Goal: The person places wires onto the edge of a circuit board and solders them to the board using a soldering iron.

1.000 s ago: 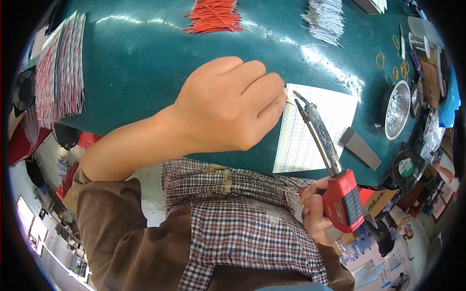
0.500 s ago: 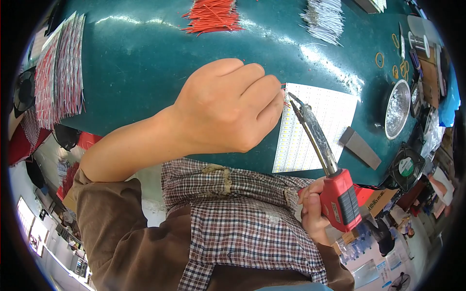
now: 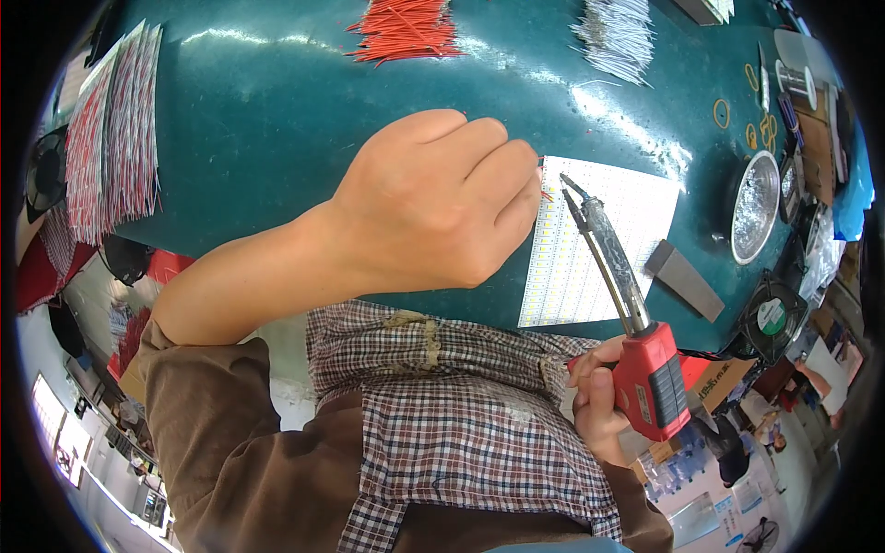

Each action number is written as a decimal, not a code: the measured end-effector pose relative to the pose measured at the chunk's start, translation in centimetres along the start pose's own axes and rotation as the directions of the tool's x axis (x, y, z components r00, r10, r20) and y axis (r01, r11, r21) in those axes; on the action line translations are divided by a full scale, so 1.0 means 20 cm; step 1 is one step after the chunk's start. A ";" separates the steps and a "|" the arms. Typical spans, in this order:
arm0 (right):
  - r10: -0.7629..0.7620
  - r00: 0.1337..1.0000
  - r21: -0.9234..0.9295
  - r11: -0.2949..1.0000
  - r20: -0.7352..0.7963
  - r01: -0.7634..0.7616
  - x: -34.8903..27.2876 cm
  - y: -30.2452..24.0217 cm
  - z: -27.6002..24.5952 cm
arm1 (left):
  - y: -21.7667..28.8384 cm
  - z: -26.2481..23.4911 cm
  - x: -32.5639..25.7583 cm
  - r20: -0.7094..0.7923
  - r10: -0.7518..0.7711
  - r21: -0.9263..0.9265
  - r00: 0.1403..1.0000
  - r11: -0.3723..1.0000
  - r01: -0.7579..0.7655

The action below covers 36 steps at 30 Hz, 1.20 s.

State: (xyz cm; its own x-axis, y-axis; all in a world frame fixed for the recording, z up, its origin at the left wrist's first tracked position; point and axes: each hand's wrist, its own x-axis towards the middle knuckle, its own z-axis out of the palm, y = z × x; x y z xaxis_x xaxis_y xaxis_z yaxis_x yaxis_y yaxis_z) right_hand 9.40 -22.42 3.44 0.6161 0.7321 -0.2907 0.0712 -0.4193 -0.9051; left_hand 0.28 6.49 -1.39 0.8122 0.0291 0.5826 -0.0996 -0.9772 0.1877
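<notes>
I stand near and look at the green bench [image 3: 277, 120]. On it lies a white board [image 3: 618, 217] with many small yellow marks in rows, directly to the right of the left hand [image 3: 442, 207]. This hand is made into a fist, with its back turned upward, so its grip is closed; what the fingers have inside I cannot see. A short red wire [image 3: 548, 195] shows between this fist and the left edge of the board.

The right hand [image 3: 599, 401] is lower, in front of the checked apron [image 3: 489, 442]. Its grip is firmly around the red and black handle of a soldering iron [image 3: 634, 309], which points up and a little to the left. The tip is above the upper left part of the board, near the red wire; whether it touches the board, I cannot tell.

Just beside the right edge of the board there is a grey block [image 3: 685, 281], lying aslant. Farther right stand a round metal bowl [image 3: 754, 207] and a small black fan [image 3: 770, 318]. Some rubber bands [image 3: 722, 114] lie above the bowl. At the far side of the bench are a pile of red wires [image 3: 406, 32] and a pile of white wires [image 3: 616, 41], well apart from each other.
</notes>
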 end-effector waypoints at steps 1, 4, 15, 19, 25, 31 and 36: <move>0.039 0.999 0.031 0.999 0.006 -0.039 -0.01 0.01 0.00 | 0.00 0.00 0.00 0.012 0.000 0.003 1.000 1.000 0.000; 0.055 0.998 0.047 0.997 0.017 -0.056 -0.03 0.03 0.00 | 0.00 0.00 -0.01 0.018 0.001 0.009 1.000 1.000 -0.001; -0.068 0.994 -0.171 0.982 0.084 0.082 -0.04 0.05 -0.04 | 0.02 0.02 -0.02 -0.073 -0.005 -0.006 0.997 1.000 0.004; 0.003 0.997 -0.056 0.998 0.074 0.001 -0.03 0.06 -0.03 | 0.02 0.02 -0.01 -0.052 0.003 0.007 0.999 1.000 -0.003; -0.002 0.997 -0.165 0.986 0.080 0.015 -0.05 0.07 -0.05 | 0.02 0.01 -0.01 -0.033 0.003 0.003 0.999 1.000 -0.003; -0.005 1.000 -0.019 1.000 0.014 0.005 -0.05 0.05 -0.01 | 0.02 0.01 -0.01 -0.025 0.008 0.005 1.000 1.000 -0.008; 0.053 0.998 -0.013 0.999 0.033 -0.053 -0.07 0.06 -0.04 | 0.02 0.01 -0.02 -0.015 0.022 0.012 1.000 1.000 -0.022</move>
State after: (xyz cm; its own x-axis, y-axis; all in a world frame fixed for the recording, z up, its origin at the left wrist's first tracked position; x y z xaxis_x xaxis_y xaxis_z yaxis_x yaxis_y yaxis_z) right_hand 9.16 -24.35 3.02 0.5925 0.7263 -0.3484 0.0489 -0.4641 -0.8844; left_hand 0.06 6.09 -1.59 0.8014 0.0106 0.5980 -0.1106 -0.9800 0.1656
